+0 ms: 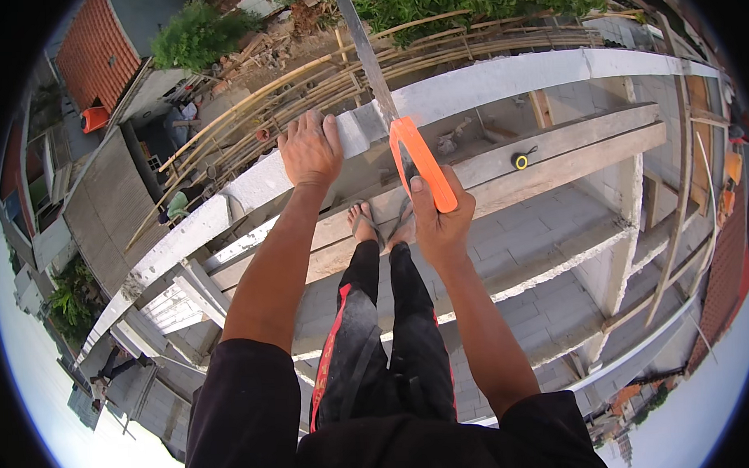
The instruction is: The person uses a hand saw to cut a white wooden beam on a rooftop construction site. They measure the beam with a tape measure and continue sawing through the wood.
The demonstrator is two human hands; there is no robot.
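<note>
My right hand (443, 223) is closed round the orange handle of a handsaw (428, 168). Its long grey blade (365, 53) points up and away, crossing a low wall of pale blocks (509, 79). The blade's base lies against the wall, by a gap or notch in its top; the exact contact is hard to make out. To the left of the saw, my left hand (310, 149) grips the top of the wall, fingers bent over its far side. Below my hands, my sandalled feet stand on wooden planks (326, 256).
A yellow and black tape measure (520, 160) lies on the planks to the right. Beyond the wall run bamboo poles (303, 80), with the ground far below. Behind the planks are block-walled bays (524, 253). Another person (178, 202) is partly visible at the left.
</note>
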